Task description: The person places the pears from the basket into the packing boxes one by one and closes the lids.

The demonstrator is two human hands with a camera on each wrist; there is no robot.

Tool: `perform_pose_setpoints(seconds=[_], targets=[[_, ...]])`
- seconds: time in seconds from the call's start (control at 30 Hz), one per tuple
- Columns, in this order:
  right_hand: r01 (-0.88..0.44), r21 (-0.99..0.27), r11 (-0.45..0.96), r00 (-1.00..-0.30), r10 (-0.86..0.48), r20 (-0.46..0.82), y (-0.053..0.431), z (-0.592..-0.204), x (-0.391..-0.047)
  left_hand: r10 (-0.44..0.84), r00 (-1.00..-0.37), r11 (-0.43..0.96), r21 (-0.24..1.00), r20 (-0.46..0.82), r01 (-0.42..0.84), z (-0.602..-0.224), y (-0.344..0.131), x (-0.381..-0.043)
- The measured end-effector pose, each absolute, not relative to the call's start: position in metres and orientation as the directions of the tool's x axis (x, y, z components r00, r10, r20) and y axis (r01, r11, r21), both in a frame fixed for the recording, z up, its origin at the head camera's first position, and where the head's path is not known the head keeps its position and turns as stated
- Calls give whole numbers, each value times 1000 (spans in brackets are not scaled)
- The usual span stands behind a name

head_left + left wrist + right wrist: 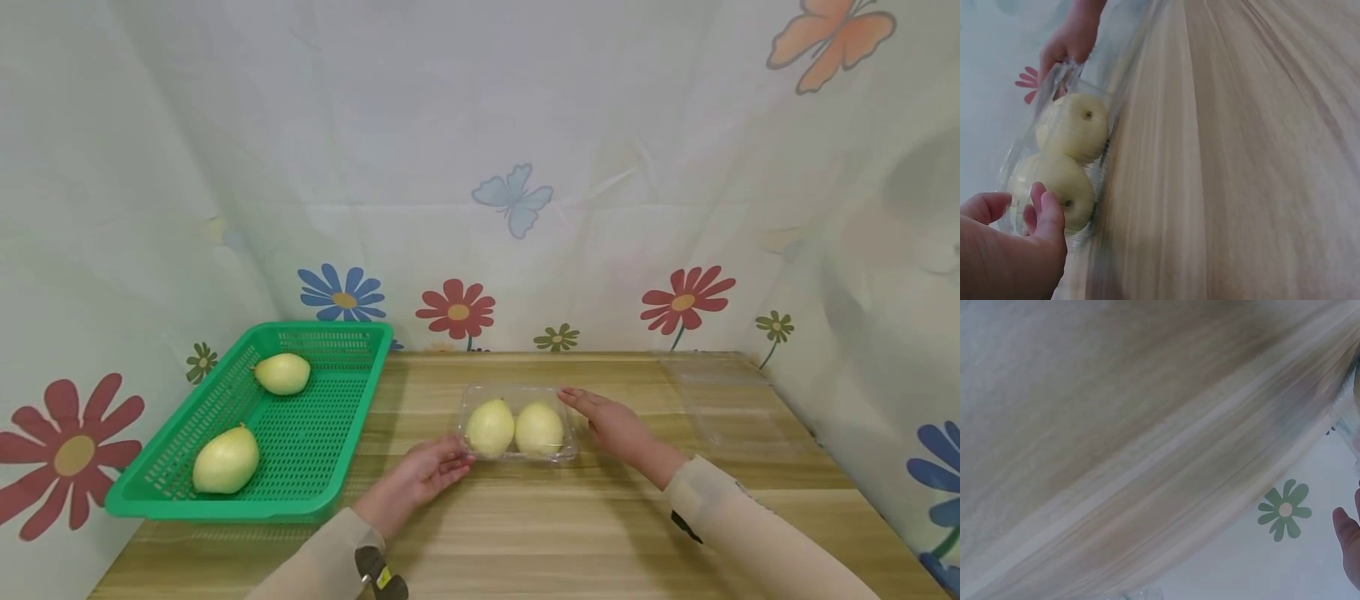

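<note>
Two pale yellow pears (491, 427) lie side by side in a clear plastic box (517, 392) on the table. My left hand (435, 468) is at the box's front left corner, fingertips right at the wall. In the left wrist view, the thumb and fingers (1050, 215) of that hand stand apart, overlapping the nearer pear (1060, 181). On the other side, my right hand (618, 427) reaches with extended fingers to the back right corner of the box. The right wrist view shows only part of this hand (1349, 540) at its edge.
A green plastic basket (348, 433) stands on the left, with one pear (282, 373) near its back and another pear (227, 460) near its front. Clear plastic pieces (738, 408) lie at the table's back right. Behind the wooden table (525, 533) hangs a flower-printed curtain (420, 150).
</note>
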State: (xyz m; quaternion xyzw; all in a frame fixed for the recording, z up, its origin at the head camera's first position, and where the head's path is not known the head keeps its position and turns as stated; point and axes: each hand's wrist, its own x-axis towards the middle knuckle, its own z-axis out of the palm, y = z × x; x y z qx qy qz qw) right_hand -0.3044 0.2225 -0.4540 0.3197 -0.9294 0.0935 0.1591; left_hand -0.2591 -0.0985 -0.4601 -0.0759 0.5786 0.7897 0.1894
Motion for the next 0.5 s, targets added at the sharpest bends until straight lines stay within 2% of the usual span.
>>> perform_pose_setpoints(seconds=[0.5], targets=[[-621,-40,783,-735,-564,375,222,-457,-305,94,-947,-206,925,-306,-319,-464,-94,-262]])
